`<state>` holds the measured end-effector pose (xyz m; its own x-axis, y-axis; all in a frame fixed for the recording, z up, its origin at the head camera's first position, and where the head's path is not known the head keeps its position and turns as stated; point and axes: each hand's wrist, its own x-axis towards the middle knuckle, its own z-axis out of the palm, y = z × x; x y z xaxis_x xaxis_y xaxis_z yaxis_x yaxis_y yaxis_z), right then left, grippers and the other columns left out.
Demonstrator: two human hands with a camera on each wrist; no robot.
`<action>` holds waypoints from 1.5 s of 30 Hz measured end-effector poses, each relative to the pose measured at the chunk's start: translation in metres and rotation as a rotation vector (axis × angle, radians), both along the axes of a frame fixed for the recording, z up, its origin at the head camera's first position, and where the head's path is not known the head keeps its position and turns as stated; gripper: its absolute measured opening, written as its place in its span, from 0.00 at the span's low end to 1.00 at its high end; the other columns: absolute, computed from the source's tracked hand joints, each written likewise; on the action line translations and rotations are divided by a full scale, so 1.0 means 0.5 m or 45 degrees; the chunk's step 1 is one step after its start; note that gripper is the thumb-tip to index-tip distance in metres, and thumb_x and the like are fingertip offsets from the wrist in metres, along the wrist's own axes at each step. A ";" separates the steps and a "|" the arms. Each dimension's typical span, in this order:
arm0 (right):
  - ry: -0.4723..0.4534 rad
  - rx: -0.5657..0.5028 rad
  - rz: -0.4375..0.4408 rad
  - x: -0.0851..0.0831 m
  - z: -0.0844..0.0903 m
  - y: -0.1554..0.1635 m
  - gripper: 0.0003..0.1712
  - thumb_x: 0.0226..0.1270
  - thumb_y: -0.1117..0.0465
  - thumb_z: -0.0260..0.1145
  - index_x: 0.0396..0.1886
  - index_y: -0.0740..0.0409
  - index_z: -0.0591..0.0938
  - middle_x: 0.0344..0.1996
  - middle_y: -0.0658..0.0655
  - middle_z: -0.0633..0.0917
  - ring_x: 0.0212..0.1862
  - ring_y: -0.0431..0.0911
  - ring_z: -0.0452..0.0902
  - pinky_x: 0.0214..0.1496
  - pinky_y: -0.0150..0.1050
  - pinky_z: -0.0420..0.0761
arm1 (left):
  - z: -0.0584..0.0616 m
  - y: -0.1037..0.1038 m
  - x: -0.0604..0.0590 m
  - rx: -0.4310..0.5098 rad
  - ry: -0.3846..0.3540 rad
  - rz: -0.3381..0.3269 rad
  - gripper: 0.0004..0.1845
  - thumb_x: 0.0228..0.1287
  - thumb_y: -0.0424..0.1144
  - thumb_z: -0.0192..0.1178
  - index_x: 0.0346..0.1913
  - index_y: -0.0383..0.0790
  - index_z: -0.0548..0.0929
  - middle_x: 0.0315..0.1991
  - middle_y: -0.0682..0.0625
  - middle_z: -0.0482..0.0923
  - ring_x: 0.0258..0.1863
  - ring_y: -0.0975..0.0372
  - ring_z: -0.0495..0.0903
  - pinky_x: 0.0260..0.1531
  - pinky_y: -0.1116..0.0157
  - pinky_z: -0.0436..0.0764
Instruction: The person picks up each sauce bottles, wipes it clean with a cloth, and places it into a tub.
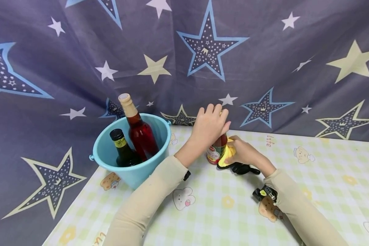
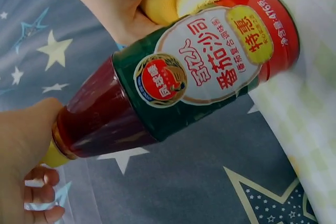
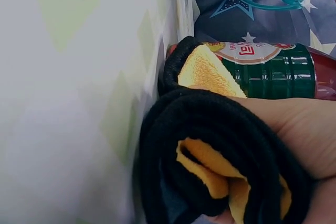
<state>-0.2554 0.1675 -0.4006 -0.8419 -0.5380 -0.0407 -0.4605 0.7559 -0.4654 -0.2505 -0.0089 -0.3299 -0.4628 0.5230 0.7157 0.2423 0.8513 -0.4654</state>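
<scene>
A ketchup bottle (image 2: 194,61) with a green and red label and a yellow cap stands on the table. My left hand (image 1: 211,121) holds it from above by the capped neck, thumb and finger round it and the other fingers loose. Bunched in my right hand (image 1: 244,152) is a yellow cloth with black edging (image 3: 210,72), pressed against the lower side of the bottle. In the right wrist view the cloth is folded into a roll, close to the tabletop.
Left of the arms stands a light blue bucket (image 1: 130,169). It holds a red bottle with a tan cap (image 1: 142,136) and a dark green bottle with a black cap (image 1: 125,152). A star-patterned curtain (image 1: 187,85) hangs behind the checked tablecloth (image 1: 221,212).
</scene>
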 end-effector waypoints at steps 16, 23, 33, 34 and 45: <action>-0.044 -0.006 -0.012 -0.001 0.002 -0.003 0.36 0.57 0.56 0.80 0.60 0.75 0.80 0.67 0.79 0.70 0.65 0.70 0.72 0.67 0.63 0.72 | 0.033 -0.015 0.006 -0.240 -0.204 -0.019 0.26 0.70 0.67 0.54 0.37 0.46 0.78 0.33 0.51 0.79 0.29 0.62 0.80 0.26 0.68 0.78; -0.047 -0.022 0.002 0.002 0.002 -0.004 0.35 0.58 0.56 0.79 0.60 0.74 0.80 0.67 0.79 0.70 0.65 0.70 0.72 0.66 0.63 0.73 | 0.056 -0.002 0.024 -0.312 -0.413 0.069 0.25 0.73 0.64 0.52 0.41 0.44 0.80 0.37 0.50 0.80 0.33 0.62 0.81 0.32 0.68 0.83; 0.009 -0.086 0.073 0.006 0.006 0.003 0.32 0.54 0.60 0.81 0.57 0.70 0.83 0.69 0.78 0.69 0.66 0.69 0.71 0.62 0.61 0.75 | 0.063 0.021 0.051 -0.378 -0.175 0.006 0.19 0.72 0.58 0.57 0.31 0.48 0.81 0.26 0.56 0.78 0.25 0.65 0.78 0.27 0.70 0.78; 0.004 -0.075 0.071 0.005 0.006 0.002 0.32 0.55 0.60 0.81 0.58 0.70 0.83 0.69 0.78 0.69 0.67 0.69 0.70 0.63 0.61 0.74 | 0.067 0.019 0.054 -0.374 -0.172 0.011 0.19 0.72 0.58 0.57 0.31 0.48 0.81 0.26 0.55 0.79 0.25 0.65 0.79 0.28 0.70 0.78; -0.031 -0.030 0.064 0.005 0.004 -0.001 0.38 0.58 0.58 0.79 0.65 0.72 0.77 0.69 0.79 0.67 0.67 0.70 0.70 0.65 0.61 0.73 | 0.193 -0.041 0.096 -0.293 -0.028 -0.217 0.21 0.67 0.57 0.62 0.28 0.42 0.79 0.24 0.51 0.77 0.23 0.59 0.78 0.26 0.65 0.77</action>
<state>-0.2530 0.1671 -0.3984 -0.8129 -0.5805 -0.0475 -0.4858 0.7208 -0.4943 -0.2025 -0.0293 -0.2332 -0.3685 0.7420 0.5600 0.3853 0.6702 -0.6343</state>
